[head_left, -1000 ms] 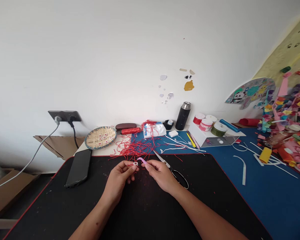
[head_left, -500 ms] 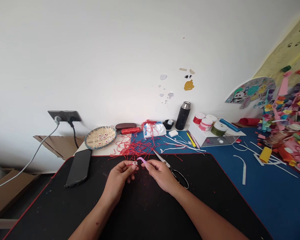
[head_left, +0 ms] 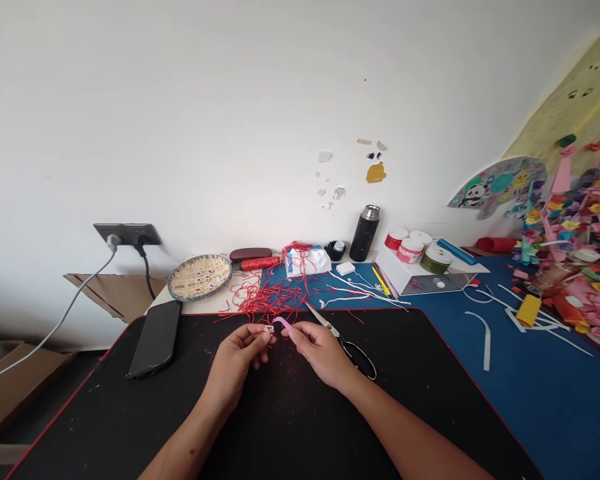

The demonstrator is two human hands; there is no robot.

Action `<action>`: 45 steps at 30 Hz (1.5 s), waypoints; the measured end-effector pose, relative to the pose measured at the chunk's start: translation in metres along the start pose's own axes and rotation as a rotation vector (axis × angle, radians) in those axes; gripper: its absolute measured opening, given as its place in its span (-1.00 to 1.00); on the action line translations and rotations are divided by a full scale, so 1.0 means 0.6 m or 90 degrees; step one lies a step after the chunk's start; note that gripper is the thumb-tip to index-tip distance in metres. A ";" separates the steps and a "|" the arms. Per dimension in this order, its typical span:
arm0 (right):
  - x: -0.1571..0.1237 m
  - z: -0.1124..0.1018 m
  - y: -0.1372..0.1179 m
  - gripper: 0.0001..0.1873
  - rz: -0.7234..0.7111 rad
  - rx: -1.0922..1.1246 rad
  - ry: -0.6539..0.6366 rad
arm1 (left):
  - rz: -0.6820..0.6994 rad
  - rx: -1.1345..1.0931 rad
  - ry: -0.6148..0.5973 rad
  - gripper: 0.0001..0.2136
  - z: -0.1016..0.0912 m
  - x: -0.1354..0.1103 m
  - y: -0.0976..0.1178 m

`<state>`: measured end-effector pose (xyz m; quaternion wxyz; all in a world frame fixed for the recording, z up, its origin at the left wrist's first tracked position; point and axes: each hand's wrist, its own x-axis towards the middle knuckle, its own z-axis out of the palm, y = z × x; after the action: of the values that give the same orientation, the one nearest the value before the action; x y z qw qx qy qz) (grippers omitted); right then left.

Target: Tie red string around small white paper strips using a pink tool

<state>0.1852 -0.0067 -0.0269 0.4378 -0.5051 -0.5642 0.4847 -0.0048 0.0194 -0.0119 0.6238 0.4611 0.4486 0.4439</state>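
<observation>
Pinched between the thumb and fingers of my left hand (head_left: 239, 352) is a small white cord knot (head_left: 269, 329), with a little red at it. My right hand (head_left: 321, 353) is closed around purple curved tweezers (head_left: 283, 324); their bent tip points left, close to the knot. Whether the tip touches the knot I cannot tell. Both hands hover over the black mat (head_left: 280, 427). Just behind them lies a tangle of cut red cords (head_left: 273, 298). Scissors (head_left: 334, 331) with black handles rest beside my right hand, blades pointing away to the left.
A phone (head_left: 155, 340) lies at the mat's left edge, by a woven basket (head_left: 200, 293). Along the wall stand a red thread spool (head_left: 259, 263), a tissue pack (head_left: 317, 260), a black flask (head_left: 365, 233) and a white box (head_left: 415, 283) bearing several thread rolls. Paper flowers (head_left: 580, 240) crowd the right.
Both hands keep nearly the same pose, with the tweezers still near the white knot. The whole view has shifted very slightly.
</observation>
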 end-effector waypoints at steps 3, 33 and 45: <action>0.000 0.001 0.002 -0.42 0.000 0.005 0.000 | 0.001 0.007 0.003 -0.62 0.000 0.000 0.002; -0.002 0.001 -0.005 -0.46 -0.017 -0.031 0.003 | -0.013 -0.002 -0.009 -0.60 -0.003 0.002 -0.002; -0.002 0.002 -0.005 -0.52 -0.030 -0.046 0.000 | -0.013 0.004 -0.013 -0.61 -0.003 0.002 -0.001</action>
<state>0.1838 -0.0081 -0.0239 0.4307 -0.5073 -0.5931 0.4532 -0.0059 0.0209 -0.0130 0.6315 0.4628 0.4480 0.4316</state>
